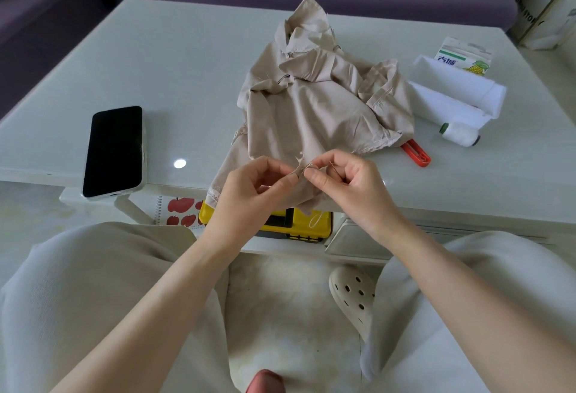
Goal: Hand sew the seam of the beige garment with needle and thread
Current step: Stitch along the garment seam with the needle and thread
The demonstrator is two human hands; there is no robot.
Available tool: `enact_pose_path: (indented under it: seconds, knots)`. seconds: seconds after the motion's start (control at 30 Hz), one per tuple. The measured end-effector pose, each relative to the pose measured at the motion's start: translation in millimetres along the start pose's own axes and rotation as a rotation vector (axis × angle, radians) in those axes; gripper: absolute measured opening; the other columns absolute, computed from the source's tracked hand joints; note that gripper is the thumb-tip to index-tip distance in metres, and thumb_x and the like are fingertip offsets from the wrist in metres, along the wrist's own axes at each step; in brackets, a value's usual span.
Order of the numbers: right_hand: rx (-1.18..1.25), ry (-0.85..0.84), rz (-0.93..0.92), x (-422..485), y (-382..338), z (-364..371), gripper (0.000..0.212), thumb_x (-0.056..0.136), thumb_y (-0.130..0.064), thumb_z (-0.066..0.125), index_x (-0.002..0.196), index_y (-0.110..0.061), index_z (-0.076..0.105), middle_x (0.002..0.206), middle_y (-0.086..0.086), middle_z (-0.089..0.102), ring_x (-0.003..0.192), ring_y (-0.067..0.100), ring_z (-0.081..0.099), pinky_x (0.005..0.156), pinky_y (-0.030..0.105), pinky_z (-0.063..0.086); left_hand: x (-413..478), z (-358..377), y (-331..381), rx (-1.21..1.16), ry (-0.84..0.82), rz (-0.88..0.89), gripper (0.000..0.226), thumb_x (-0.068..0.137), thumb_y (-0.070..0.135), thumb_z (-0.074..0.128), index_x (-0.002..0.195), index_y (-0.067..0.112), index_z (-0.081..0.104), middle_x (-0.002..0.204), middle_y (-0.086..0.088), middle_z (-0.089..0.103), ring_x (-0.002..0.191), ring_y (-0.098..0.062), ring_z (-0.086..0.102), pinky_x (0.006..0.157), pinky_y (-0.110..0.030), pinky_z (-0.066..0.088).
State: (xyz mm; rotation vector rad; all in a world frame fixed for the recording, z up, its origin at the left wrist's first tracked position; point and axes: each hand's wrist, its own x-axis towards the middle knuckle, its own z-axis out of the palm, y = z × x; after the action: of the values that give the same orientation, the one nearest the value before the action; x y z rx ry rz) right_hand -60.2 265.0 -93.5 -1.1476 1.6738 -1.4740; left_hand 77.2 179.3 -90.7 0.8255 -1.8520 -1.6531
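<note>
The beige garment [314, 99] lies crumpled on the white table [187, 59], with one edge drooping over the table's front. My left hand [249, 193] pinches that hanging edge between thumb and fingers. My right hand [346, 183] meets it at the seam and pinches a thin needle [307, 165], which is barely visible at my fingertips. A loop of pale thread [315, 221] hangs below the fabric. A white thread spool [459, 134] lies on the table to the right.
A black phone [113, 151] lies at the table's front left. Red scissors [416, 152] peek out from under the garment. Folded white cloth [452, 93] and a small carton [466, 56] sit at the right. A yellow box [296, 224] sits on the lower shelf.
</note>
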Motion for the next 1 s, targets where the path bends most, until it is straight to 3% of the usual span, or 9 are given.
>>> enact_pose_path:
  seconds: [0.1,0.23,0.33,0.4,0.5,0.57,0.7,0.9,1.0]
  knots:
    - [0.008,-0.012,0.001,-0.4,-2.3,-0.5,0.009,0.086,-0.002,0.063,0.081,-0.009,0.063,0.048,0.000,0.031,0.038,0.000,0.037,0.045,0.006,0.039,-1.5,2.0,3.8,-0.021,-0.022,0.000,0.008,0.088,0.015,0.061,0.082,0.011,0.063,0.054,0.015,0.059,0.048,0.002,0.053,0.049,-0.007,0.037]
    - [-0.003,-0.008,-0.002,1.2,0.7,-0.2,0.005,0.082,-0.011,0.067,0.080,-0.015,0.065,0.044,-0.012,0.032,0.040,0.001,0.032,0.048,0.011,0.041,-4.8,3.3,7.9,-0.049,-0.047,0.014,0.015,0.093,0.007,0.053,0.081,0.010,0.060,0.052,0.014,0.060,0.046,0.001,0.055,0.049,-0.005,0.036]
    - [0.004,0.007,0.002,2.0,1.7,0.0,0.005,0.077,-0.022,0.069,0.078,-0.018,0.066,0.045,-0.010,0.030,0.044,0.002,0.028,0.050,0.011,0.037,-7.1,4.3,11.7,-0.095,-0.082,0.013,0.014,0.093,0.004,0.051,0.083,0.009,0.060,0.055,0.011,0.064,0.047,0.000,0.058,0.049,-0.004,0.039]
    - [0.035,0.008,0.012,1.6,-0.2,-0.4,0.004,0.080,-0.014,0.068,0.078,-0.015,0.065,0.049,-0.002,0.029,0.043,0.001,0.029,0.048,0.009,0.039,-6.9,4.3,10.8,-0.104,-0.099,0.031,0.004,0.088,0.006,0.060,0.088,0.009,0.063,0.064,0.005,0.070,0.055,-0.004,0.064,0.055,-0.007,0.045]
    - [0.049,0.011,0.014,1.1,0.3,-0.4,0.012,0.083,-0.003,0.066,0.077,-0.013,0.063,0.051,0.003,0.028,0.041,0.001,0.031,0.045,0.008,0.040,-4.8,1.3,3.3,-0.051,-0.095,0.044,0.022,0.073,0.022,0.071,0.093,0.014,0.067,0.082,-0.006,0.074,0.077,-0.020,0.072,0.073,-0.022,0.056]
    - [0.023,0.016,0.009,1.5,1.4,0.5,0.012,0.083,-0.004,0.067,0.077,-0.014,0.063,0.050,0.002,0.029,0.042,0.001,0.031,0.047,0.009,0.040,-4.8,0.4,1.9,-0.009,-0.085,0.038,0.023,0.074,0.021,0.072,0.096,0.015,0.068,0.084,-0.006,0.075,0.081,-0.020,0.072,0.079,-0.027,0.056]
    - [0.079,0.014,0.037,0.1,0.1,0.5,0.009,0.086,-0.001,0.062,0.084,-0.010,0.061,0.051,0.003,0.030,0.040,0.000,0.037,0.045,0.009,0.041,-5.5,2.0,2.5,0.022,-0.052,0.078,0.019,0.083,0.008,0.067,0.093,0.023,0.069,0.081,-0.001,0.075,0.078,-0.012,0.072,0.072,-0.016,0.052]
    - [0.134,-0.069,0.113,1.4,2.9,-1.0,0.011,0.090,-0.012,0.060,0.095,-0.002,0.064,0.066,0.022,0.063,0.055,0.018,0.066,0.054,0.018,0.050,-5.9,1.8,4.0,0.009,-0.028,0.091,0.019,0.087,0.003,0.062,0.089,0.020,0.069,0.077,-0.002,0.074,0.069,-0.009,0.071,0.066,-0.011,0.050]
    - [0.133,-0.043,0.097,0.7,2.0,-2.0,0.009,0.089,-0.004,0.060,0.090,0.004,0.062,0.047,-0.003,0.052,0.040,0.004,0.054,0.046,0.010,0.042,-3.8,1.5,-0.6,0.046,-0.021,0.069,0.006,0.088,0.016,0.066,0.091,0.017,0.071,0.077,-0.004,0.074,0.078,-0.017,0.071,0.075,-0.028,0.055]
